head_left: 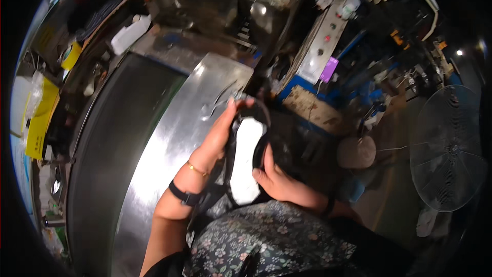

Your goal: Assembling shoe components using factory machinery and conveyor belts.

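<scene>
Close to my body I hold a dark shoe (247,159) that shows a long white, sole-shaped face turned up toward me. My left hand (221,129) is closed along its left side, with the fingertips at the far end, beside a thin dark loop. On the right side my right hand (277,177) grips it, its thumb on the edge of the white face and the fingers partly hidden. Beyond my left hand, a small thin curved item (225,91) lies on the shiny metal bench top (169,118); blur hides its kind.
A dark belt (120,123) runs left of the metal top. Further left are a yellow box (43,118) and a white container (130,34). A control panel (324,38) with buttons stands far right. At the right are a fan (451,149) and a pale round roll (357,152).
</scene>
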A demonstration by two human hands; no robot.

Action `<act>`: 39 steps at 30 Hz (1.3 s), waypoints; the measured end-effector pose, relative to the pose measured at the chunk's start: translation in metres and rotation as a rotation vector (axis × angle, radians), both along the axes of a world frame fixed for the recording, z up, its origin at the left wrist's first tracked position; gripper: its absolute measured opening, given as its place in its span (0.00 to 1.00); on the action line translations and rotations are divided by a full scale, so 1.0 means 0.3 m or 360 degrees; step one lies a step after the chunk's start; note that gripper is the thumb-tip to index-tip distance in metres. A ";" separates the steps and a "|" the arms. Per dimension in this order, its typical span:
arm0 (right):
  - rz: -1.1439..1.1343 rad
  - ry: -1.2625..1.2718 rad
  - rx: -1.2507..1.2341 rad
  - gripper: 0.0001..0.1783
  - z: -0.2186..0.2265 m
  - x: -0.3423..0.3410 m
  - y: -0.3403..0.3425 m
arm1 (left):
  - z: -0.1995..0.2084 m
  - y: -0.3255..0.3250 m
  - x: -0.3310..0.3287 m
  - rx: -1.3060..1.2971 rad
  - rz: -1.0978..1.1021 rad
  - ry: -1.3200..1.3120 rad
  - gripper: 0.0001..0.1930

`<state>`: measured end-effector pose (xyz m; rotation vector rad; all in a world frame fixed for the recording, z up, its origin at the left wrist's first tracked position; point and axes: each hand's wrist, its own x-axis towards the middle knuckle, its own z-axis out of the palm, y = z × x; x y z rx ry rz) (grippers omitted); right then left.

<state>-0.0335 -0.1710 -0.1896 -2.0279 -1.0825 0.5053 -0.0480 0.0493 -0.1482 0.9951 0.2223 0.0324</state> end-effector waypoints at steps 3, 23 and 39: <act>-0.0217 0.0816 0.0755 0.36 -0.059 0.157 0.053 | 0.015 -0.031 0.036 0.0379 0.0013 -0.0021 0.22; -0.0528 0.0325 0.0851 0.20 0.044 0.158 0.211 | -0.083 -0.049 0.079 0.0861 0.0031 -0.0194 0.16; -0.0605 0.2209 0.1277 0.31 0.338 0.082 -0.310 | -0.148 0.069 0.100 0.1853 0.0128 -0.0480 0.21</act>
